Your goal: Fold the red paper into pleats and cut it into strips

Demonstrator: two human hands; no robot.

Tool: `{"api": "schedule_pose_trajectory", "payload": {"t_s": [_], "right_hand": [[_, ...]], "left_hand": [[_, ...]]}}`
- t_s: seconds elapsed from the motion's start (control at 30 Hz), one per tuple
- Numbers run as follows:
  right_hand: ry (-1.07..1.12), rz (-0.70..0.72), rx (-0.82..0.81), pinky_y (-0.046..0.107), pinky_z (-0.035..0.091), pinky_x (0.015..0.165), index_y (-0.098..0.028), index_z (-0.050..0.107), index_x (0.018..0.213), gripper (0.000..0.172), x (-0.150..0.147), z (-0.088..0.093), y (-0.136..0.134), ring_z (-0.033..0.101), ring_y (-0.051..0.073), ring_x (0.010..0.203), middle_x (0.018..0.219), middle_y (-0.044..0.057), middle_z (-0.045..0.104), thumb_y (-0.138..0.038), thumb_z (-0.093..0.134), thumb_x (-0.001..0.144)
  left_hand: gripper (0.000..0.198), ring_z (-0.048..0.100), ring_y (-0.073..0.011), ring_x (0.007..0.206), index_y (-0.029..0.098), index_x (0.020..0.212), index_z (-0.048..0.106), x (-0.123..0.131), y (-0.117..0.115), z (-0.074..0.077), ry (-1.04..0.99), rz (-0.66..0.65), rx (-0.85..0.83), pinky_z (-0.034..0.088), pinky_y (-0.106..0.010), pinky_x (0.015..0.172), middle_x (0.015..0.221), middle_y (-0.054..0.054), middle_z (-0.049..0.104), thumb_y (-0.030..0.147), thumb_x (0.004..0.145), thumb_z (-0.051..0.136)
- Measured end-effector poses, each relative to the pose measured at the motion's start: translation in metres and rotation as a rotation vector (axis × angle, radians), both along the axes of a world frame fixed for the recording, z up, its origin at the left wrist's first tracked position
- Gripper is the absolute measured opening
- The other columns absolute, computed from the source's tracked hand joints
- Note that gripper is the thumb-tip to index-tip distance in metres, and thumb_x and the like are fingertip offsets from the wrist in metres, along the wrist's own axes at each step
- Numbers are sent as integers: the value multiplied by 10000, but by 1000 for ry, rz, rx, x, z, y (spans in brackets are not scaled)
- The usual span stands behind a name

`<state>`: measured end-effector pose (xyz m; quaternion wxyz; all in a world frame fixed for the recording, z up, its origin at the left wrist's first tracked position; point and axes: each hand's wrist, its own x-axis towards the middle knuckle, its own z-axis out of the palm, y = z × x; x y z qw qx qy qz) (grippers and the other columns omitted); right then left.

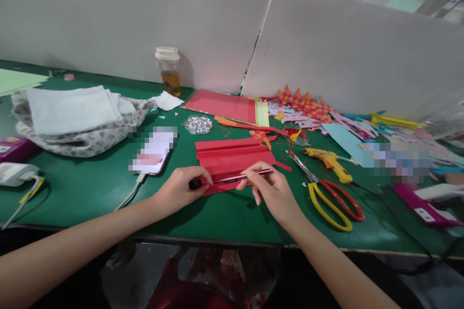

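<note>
- At the near edge of the green table, our two hands meet over a pleated red paper, which lies flat just in front of us, between the phone and the scissors.
- Our left hand is closed in a pinch on the dark end of a thin rod – and on the paper's near edge, which the rod lies along.
- Our right hand pinches the rod's other end between thumb and fingertips, the remaining fingers curled beneath.
- Just behind the paper sits a small clear dish, filled with googly eyes.
- Farther back, against the white partition, a lidded jar stands upright – amber liquid fills its lower part; we cannot tell what else is in it.
- To the left, a floral fabric bag slumps on the table with folded white cloth lying in its open top.
- To the right of the paper lie a yellow glue gun and the yellow-and-red scissors, near each other.
- Behind these, flat red sheets and woven paper fish lie among loose coloured strips.
</note>
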<state>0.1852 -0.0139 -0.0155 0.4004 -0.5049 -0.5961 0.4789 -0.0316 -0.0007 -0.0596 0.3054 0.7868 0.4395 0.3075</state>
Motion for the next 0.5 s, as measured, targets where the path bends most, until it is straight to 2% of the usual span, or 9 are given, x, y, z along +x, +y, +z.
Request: {"api": "schedule_pose_trajectory", "payload": {"t_s": [0.13,0.37,0.5], "right_hand": [[-1,-22,8,205,317,392,-179,512,731,181,6,-2,8,384,54,359,645,16,669,-342,515,810],[-34,-285,57,206,272,376,-169,523,630,145,38,12,20,387,59,334,480,-5,600,-267,536,737],[42,-210,30,204,261,376,-162,533,645,146,32,14,14,386,52,331,495,-4,607,-266,520,748]], "left_hand": [[135,579,-103,706,197,773,602,0,0,0,12,15,-10,421,-200,634,775,30,646,86,731,539],[149,584,-100,715,205,779,600,-1,0,-3,12,25,0,429,-192,628,783,34,647,80,727,537],[115,582,-106,701,197,774,602,-1,-1,-1,24,24,4,433,-201,620,777,21,650,108,739,538]]}}
